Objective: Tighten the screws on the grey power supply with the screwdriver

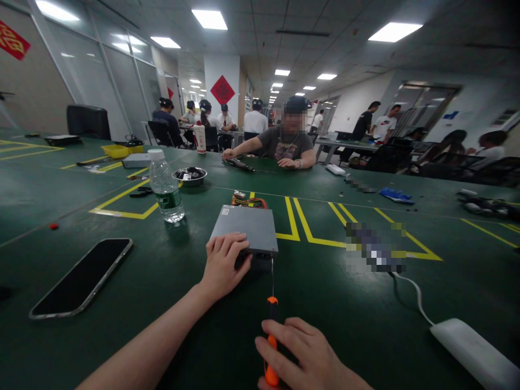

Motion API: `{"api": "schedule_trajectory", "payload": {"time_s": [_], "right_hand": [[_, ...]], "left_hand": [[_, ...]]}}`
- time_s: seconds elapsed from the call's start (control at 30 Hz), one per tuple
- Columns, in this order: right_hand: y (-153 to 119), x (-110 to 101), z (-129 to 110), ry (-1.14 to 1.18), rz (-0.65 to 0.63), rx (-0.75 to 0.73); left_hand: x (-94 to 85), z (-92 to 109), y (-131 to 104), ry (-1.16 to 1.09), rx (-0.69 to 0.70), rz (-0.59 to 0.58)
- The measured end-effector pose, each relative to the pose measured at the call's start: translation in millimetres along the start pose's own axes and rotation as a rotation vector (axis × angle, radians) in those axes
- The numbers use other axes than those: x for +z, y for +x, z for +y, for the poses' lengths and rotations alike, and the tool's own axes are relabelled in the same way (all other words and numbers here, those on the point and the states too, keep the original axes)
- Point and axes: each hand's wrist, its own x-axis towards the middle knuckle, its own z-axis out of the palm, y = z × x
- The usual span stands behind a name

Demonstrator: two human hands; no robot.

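Observation:
A grey metal computer power supply [249,225] lies flat on the green table, its bundle of coloured cables [249,201] behind it. My left hand [227,260] grips its near left part, fingers on the top and thumb at the near side. In my right hand [303,352] is an orange and black screwdriver [272,338], fingers wrapped round its handle. The thin shaft points away from me, and its tip meets the near face of the power supply close to the right corner. Whatever screw is there is too small to make out.
Left of the power supply are a water bottle [166,189], a phone [83,277] and a metal bowl [190,176] of dark parts. To the right, a white cable [418,295] leads to a white device [473,352]. Across the table sits a person [280,143].

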Motion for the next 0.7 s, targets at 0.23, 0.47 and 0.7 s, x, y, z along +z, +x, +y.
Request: {"api": "schedule_trajectory", "payload": {"time_s": [0.23,0.47,0.7], "right_hand": [[-7.5,6.4,-1.0,0.014,0.094,0.052],[-4.7,5.7,-0.2,-0.024,-0.02,0.025],[-11.4,7.8,5.0,0.041,0.09,0.024]], "left_hand": [[-0.8,0.1,0.9,0.001,0.006,0.014],[-0.8,-0.2,1.3,0.005,0.008,0.017],[-0.3,-0.3,0.7,-0.004,0.004,0.005]]}}
